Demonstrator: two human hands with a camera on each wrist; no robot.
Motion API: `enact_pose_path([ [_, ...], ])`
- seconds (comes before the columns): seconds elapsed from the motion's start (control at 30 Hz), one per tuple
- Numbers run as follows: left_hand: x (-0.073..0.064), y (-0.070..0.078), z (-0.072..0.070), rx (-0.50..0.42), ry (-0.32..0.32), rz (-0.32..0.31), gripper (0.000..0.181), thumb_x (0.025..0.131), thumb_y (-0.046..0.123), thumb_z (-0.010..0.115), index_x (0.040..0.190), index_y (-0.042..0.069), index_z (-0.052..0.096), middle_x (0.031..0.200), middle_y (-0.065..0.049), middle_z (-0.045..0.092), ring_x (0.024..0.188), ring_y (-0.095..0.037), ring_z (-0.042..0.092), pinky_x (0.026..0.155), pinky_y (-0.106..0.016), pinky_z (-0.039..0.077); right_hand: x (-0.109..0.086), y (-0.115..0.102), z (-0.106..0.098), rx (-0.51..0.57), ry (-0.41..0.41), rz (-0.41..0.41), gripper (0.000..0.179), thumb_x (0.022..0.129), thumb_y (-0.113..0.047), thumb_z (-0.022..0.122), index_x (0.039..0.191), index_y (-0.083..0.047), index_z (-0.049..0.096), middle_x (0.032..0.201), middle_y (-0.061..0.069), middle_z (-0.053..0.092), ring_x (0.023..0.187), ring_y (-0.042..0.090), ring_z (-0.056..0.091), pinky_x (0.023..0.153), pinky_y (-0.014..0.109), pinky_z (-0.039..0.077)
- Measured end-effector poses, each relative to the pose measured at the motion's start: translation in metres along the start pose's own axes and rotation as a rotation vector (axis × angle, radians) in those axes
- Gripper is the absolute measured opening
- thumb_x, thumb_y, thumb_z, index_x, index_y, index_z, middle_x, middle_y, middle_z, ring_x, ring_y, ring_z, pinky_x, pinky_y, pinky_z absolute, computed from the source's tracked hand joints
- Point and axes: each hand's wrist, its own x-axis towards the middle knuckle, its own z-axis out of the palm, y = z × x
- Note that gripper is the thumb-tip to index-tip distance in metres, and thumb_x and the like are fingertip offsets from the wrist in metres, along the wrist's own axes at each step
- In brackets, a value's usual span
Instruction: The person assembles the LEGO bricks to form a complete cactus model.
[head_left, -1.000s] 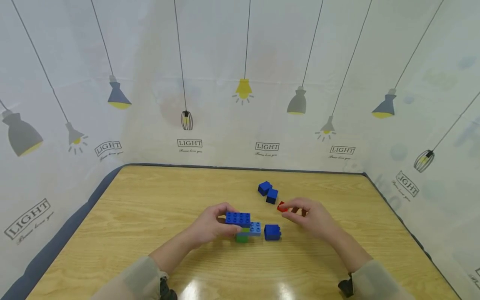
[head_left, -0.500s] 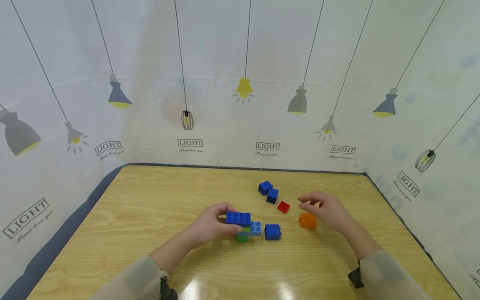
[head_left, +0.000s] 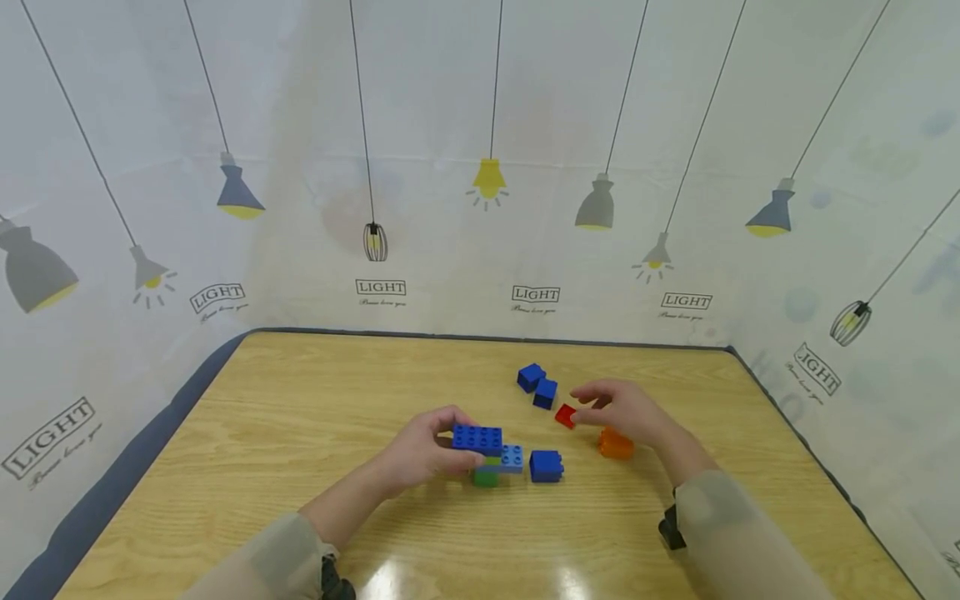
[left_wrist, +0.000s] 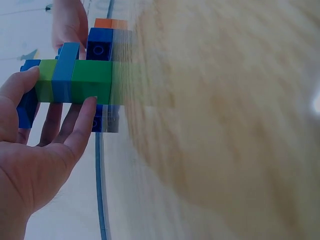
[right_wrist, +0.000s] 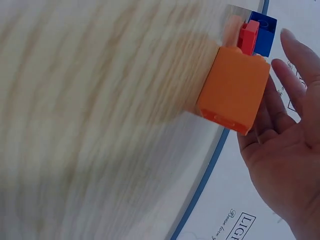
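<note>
My left hand [head_left: 423, 450] grips a stack of toy building bricks from its left side, thumb in front. The stack has a dark blue brick [head_left: 477, 437] on top, then a lime brick [left_wrist: 45, 85], a light blue brick [head_left: 512, 458] jutting right, and a green brick [left_wrist: 92, 82] at the bottom, standing on the table. Over the table to the right, my right hand [head_left: 630, 412] has thumb and fingers parted, with the thumb tip right at a small red brick [head_left: 565, 416]. An orange brick [head_left: 616, 445] lies just below that hand, partly covered by it in the head view.
A dark blue brick [head_left: 545, 467] lies on its side between the stack and the orange brick. Two more blue bricks, one farther back [head_left: 531, 377] and one nearer [head_left: 545, 393], sit beyond the red one. A printed cloth [head_left: 442, 308] walls the wooden table [head_left: 315, 400].
My right hand drew away from the red brick to the right, baring the orange brick, then came back left to the red brick. My left hand and the stack stayed put.
</note>
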Motion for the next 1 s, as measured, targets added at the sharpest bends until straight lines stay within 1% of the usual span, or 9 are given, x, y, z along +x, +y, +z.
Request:
enact_pose_path([
  [0.17, 0.0, 0.0, 0.0, -0.005, 0.003, -0.002, 0.036, 0.096, 0.013, 0.086, 0.126, 0.006, 0.067, 0.133, -0.017, 0.069, 0.115, -0.027, 0.076, 0.092, -0.043, 0.068, 0.006, -0.007, 0.006, -0.021, -0.035, 0.036, 0.053, 0.095, -0.035, 0.088, 0.142, -0.015, 0.072, 0.133, 0.01, 0.073, 0.115, 0.027, 0.066, 0.101, 0.045, 0.06],
  [0.27, 0.001, -0.001, 0.0, -0.005, 0.003, -0.002, 0.036, 0.096, 0.013, 0.086, 0.126, 0.007, 0.067, 0.133, -0.018, 0.069, 0.115, -0.027, 0.075, 0.092, -0.042, 0.068, 0.008, -0.008, 0.009, -0.03, -0.059, 0.057, 0.055, 0.094, -0.032, 0.088, 0.143, -0.013, 0.07, 0.132, 0.01, 0.073, 0.115, 0.027, 0.066, 0.105, 0.05, 0.059],
  [0.4, 0.001, -0.001, -0.001, -0.009, 0.0, 0.0, 0.036, 0.096, 0.013, 0.086, 0.125, 0.007, 0.067, 0.134, -0.018, 0.069, 0.115, -0.027, 0.075, 0.092, -0.042, 0.068, 0.012, -0.006, 0.013, -0.043, -0.067, 0.08, 0.054, 0.094, -0.03, 0.089, 0.141, -0.012, 0.071, 0.129, 0.009, 0.073, 0.112, 0.025, 0.067, 0.105, 0.049, 0.057],
  [0.57, 0.001, -0.001, -0.001, -0.01, -0.005, 0.004, 0.036, 0.096, 0.012, 0.086, 0.126, 0.006, 0.067, 0.134, -0.018, 0.068, 0.115, -0.028, 0.075, 0.092, -0.042, 0.068, 0.015, -0.003, 0.015, -0.066, -0.058, 0.077, 0.05, 0.094, -0.029, 0.088, 0.138, -0.01, 0.073, 0.125, 0.009, 0.074, 0.107, 0.025, 0.067, 0.101, 0.047, 0.058],
  [0.73, 0.0, -0.001, 0.0, -0.008, -0.005, 0.003, 0.036, 0.096, 0.012, 0.085, 0.126, 0.006, 0.067, 0.133, -0.018, 0.068, 0.114, -0.027, 0.076, 0.092, -0.043, 0.068, 0.014, -0.001, 0.015, -0.079, -0.044, 0.065, 0.046, 0.097, -0.026, 0.086, 0.137, -0.008, 0.072, 0.123, 0.009, 0.075, 0.105, 0.024, 0.066, 0.1, 0.046, 0.059],
  [0.87, 0.0, -0.001, 0.0, -0.007, -0.008, 0.005, 0.036, 0.096, 0.012, 0.085, 0.127, 0.006, 0.067, 0.132, -0.017, 0.068, 0.113, -0.026, 0.076, 0.092, -0.043, 0.068, 0.01, -0.001, 0.014, -0.051, -0.017, 0.058, 0.045, 0.098, -0.024, 0.085, 0.138, -0.008, 0.072, 0.122, 0.01, 0.073, 0.103, 0.025, 0.064, 0.093, 0.04, 0.058],
  [0.97, 0.0, 0.0, 0.0, -0.008, -0.009, 0.005, 0.036, 0.096, 0.012, 0.085, 0.127, 0.006, 0.067, 0.132, -0.017, 0.068, 0.113, -0.026, 0.076, 0.092, -0.043, 0.068, 0.005, -0.003, 0.013, -0.011, 0.018, 0.033, 0.043, 0.098, -0.022, 0.083, 0.138, -0.01, 0.073, 0.122, 0.01, 0.071, 0.104, 0.026, 0.062, 0.086, 0.035, 0.056],
  [1.0, 0.001, 0.0, 0.0, -0.009, -0.01, 0.006, 0.037, 0.096, 0.012, 0.085, 0.127, 0.006, 0.067, 0.132, -0.017, 0.068, 0.113, -0.027, 0.076, 0.092, -0.043, 0.068, 0.004, -0.004, 0.013, -0.004, 0.03, 0.011, 0.043, 0.099, -0.022, 0.082, 0.139, -0.009, 0.073, 0.124, 0.011, 0.07, 0.105, 0.026, 0.062, 0.085, 0.034, 0.056],
])
